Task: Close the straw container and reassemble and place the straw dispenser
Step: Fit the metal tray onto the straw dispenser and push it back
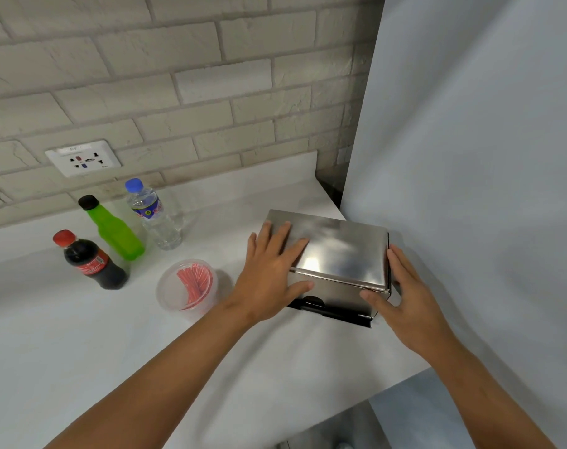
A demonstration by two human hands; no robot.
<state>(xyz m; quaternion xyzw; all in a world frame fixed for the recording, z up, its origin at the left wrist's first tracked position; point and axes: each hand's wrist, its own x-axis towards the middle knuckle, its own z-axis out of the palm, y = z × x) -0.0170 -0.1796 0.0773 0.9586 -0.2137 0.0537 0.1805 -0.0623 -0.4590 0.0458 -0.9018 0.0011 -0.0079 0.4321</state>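
A stainless steel straw dispenser [340, 254] with a black tray at its front base stands on the white counter [81, 335], its lid down. My left hand [269, 270] lies flat on the dispenser's left side and top, fingers spread. My right hand [405, 293] presses against its right side, thumb on the front corner. To the left stands a round clear plastic straw container [187, 288] holding red straws; whether it has a lid on I cannot tell.
Three bottles stand at the back left: a cola bottle [91, 260], a green bottle [115, 230] and a water bottle [155, 215]. A wall socket [83, 158] sits in the brick wall. A pale panel [470, 157] rises right beside the dispenser. The counter's edge runs at lower right.
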